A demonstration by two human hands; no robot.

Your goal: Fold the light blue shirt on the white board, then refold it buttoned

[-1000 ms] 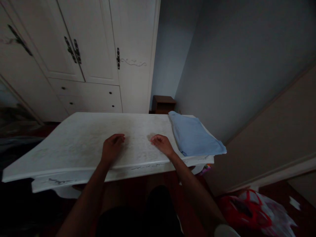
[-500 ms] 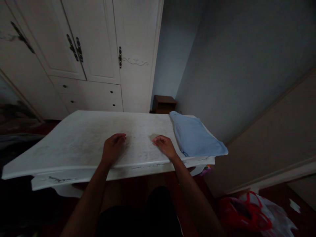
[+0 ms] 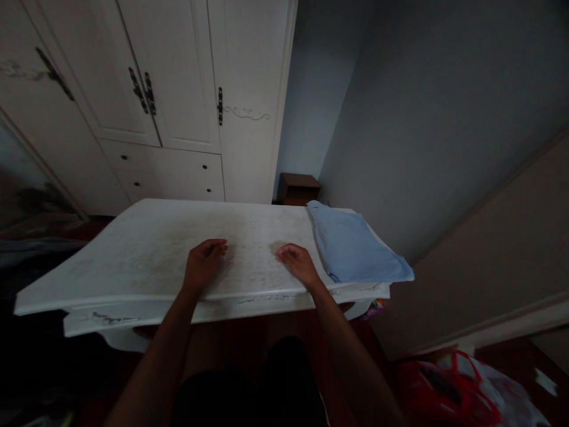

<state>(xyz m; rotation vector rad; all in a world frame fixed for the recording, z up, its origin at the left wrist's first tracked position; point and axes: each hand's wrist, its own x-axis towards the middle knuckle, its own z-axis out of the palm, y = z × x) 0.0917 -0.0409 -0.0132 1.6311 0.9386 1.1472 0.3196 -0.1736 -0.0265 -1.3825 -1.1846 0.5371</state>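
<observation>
My left hand point(image 3: 206, 261) rests on its side on the white table point(image 3: 151, 231), its fingers curled loosely together. Across a short gap, my right hand point(image 3: 297, 261) lies on the same tabletop, likewise curled, and nothing shows in either one. A folded light-blue cloth point(image 3: 355, 246) covers the table's right end. It lies just right of my right hand, apart from it, and its near right corner sticks out past the table edge.
A white wardrobe point(image 3: 178, 118) with dark handles and drawers stands beyond the table. A small brown cabinet point(image 3: 300, 187) sits in the corner by the grey wall point(image 3: 427, 107). On the floor at lower right are a red bag point(image 3: 438, 388) and a pale plastic bag point(image 3: 511, 394).
The view has turned slightly, so the wardrobe and table sit a little farther right. My hands and the cloth stay as they were.
</observation>
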